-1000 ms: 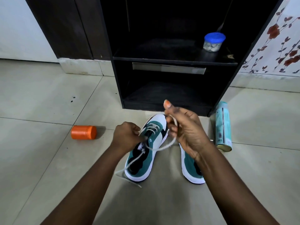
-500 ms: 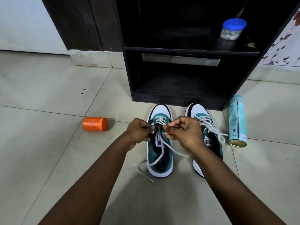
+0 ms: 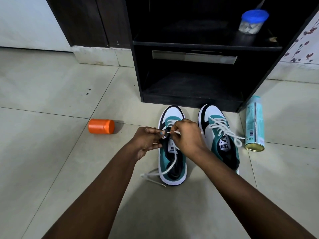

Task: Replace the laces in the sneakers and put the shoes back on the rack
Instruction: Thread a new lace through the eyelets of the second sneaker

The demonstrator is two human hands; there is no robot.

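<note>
Floor: pale tiles [image 3: 51, 100] run under everything I see, with a dark wooden rack [image 3: 189, 47] standing against the wall ahead.
Rack: black open shelves; a clear jar with a blue lid [image 3: 252, 21] sits on the upper shelf, its contents too blurred for me to name.
Left sneaker [image 3: 172, 163]: teal, white and black, flat on the tiles just before the rack, toe toward it; a white tongue tag shows under my hands, its print too hidden to read.
Right sneaker [image 3: 219, 138]: just beside the first, already laced in white; its tongue tag reads PUMA, seen upside down from my side.
Lace [image 3: 170, 167]: white, trailing from the eyelets over the heel onto the floor.
Left hand [image 3: 146, 142]: fingers curled on the left sneaker's eyelet edge, holding it.
Right hand [image 3: 185, 137]: pinching the lace tip at the eyelet.
Orange container [image 3: 101, 126]: lying on its side, well left of the shoes.
Spray can [image 3: 254, 124]: pale teal, lying right of the shoes; I cannot read its small print.
</note>
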